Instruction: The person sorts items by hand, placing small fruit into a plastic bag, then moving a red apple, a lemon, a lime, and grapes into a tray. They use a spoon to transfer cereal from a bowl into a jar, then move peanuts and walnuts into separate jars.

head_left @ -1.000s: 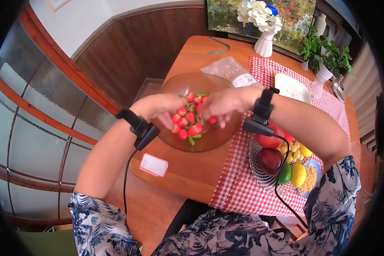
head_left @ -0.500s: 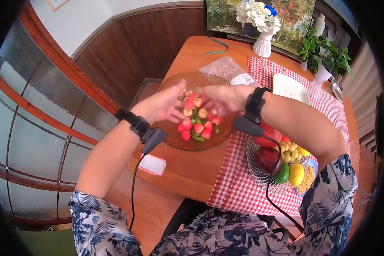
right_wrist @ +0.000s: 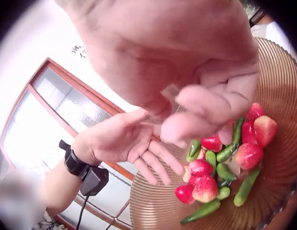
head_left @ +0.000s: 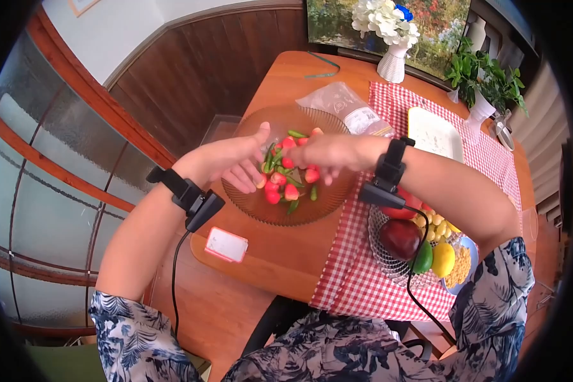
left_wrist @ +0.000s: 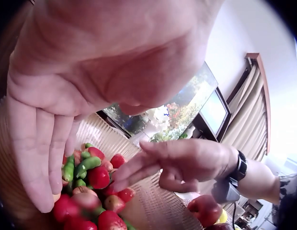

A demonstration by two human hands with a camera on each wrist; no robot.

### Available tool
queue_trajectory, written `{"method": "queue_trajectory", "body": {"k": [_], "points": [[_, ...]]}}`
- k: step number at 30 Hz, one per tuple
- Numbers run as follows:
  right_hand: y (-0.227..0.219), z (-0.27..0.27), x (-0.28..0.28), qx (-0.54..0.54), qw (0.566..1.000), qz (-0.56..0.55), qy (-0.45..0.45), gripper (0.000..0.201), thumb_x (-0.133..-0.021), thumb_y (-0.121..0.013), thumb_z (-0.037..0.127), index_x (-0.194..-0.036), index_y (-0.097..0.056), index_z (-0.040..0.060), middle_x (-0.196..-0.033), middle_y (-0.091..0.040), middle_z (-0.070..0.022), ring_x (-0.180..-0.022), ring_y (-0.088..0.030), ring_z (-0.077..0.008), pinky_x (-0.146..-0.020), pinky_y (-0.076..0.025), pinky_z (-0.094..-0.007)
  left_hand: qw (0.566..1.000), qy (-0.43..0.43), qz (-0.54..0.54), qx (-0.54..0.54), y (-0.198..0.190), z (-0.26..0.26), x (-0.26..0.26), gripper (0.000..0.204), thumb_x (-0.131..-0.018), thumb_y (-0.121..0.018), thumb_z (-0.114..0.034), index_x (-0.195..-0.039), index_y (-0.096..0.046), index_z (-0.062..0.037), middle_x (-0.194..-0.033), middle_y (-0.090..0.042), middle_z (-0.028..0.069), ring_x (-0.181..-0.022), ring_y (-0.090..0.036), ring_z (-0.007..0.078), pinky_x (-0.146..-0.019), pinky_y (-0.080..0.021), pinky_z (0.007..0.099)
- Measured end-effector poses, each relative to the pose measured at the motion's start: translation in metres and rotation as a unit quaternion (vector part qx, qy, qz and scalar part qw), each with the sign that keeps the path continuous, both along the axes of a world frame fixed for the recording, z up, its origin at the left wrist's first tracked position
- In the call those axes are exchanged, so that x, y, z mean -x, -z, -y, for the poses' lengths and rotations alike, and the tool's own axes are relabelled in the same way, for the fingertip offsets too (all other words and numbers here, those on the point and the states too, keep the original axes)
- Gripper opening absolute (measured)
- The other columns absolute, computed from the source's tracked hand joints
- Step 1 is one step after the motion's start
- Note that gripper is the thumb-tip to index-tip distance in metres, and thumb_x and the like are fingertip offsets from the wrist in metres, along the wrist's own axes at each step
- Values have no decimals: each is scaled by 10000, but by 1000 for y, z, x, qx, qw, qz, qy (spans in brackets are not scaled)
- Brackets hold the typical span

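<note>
A wide, ribbed amber glass bowl holds a heap of red strawberries mixed with small green peppers. My left hand is at the heap's left side, palm turned inward. Its fingers are straight and spread, with the tips beside the strawberries, as the left wrist view shows. Over the right part of the heap is my right hand, its fingers loosely bent and pointing down at the strawberries. The right wrist view shows no fruit gripped in it. Part of the heap is hidden behind the right hand.
A clear plastic bag lies behind the bowl. At right, a checked cloth carries a white tray and a glass dish of larger fruit. A white, red-edged rectangular object lies near the table's front edge.
Half a second ago both hands were cupped around a raised heap of strawberries and peppers. Now the hands are farther apart and the heap lies lower and rearranged in the bowl.
</note>
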State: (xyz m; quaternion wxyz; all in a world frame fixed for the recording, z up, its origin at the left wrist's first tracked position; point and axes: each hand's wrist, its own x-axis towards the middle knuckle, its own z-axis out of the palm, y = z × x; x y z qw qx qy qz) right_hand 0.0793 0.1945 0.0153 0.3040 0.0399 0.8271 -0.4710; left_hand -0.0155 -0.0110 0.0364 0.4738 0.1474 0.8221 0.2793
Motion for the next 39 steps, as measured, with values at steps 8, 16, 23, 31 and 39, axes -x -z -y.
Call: {"method": "queue_trajectory", "body": {"k": [8,16,23,31,39], "points": [[18,-11,19,31,993,-9,113,437,-999,-456,478,-1086,-612,80,-942,-632,-53,-618,-484,-95,-514,-402,-284,980,-45,152,-120,25,-26,-7,952,-919,-170,-797,-1559,-191,-92,-1464,-411,286,-1290,-492,449,-1062,-418,518],[19,-22,9,70,996,-49,41,573,-1016,-408,533,-1103,-610,4,-1031,-651,-96,-551,-427,-94,-480,-342,-250,989,-92,31,-115,13,-18,6,1046,-881,-163,-841,-1582,-45,-73,-1404,-497,285,-1214,-555,355,-1085,-329,537],[5,-7,-11,-8,994,60,-85,652,-987,-405,599,-1256,-608,40,-1295,-606,-93,-664,-523,-112,-622,-460,-269,991,-95,-78,-52,18,-14,13,1048,-890,-176,-829,-1524,-271,0,-1463,-419,291,-1223,-540,385,-1000,-429,525],[-1,-19,8,-40,989,-23,139,531,-1011,-405,536,-1157,-615,70,-914,-663,0,-571,-495,-86,-530,-413,-259,980,-152,100,-83,28,-34,8,952,-939,-109,-766,-1480,-353,-21,-1412,-478,246,-1228,-505,419,-1112,-294,582],[31,-15,6,198,975,34,94,531,-1021,-362,569,-1175,-564,102,-989,-622,-58,-611,-434,-59,-482,-311,-203,975,-165,65,-135,30,-43,7,967,-930,-51,-771,-1405,-458,-32,-1169,-657,226,-1189,-546,346,-1073,-331,518]]}}
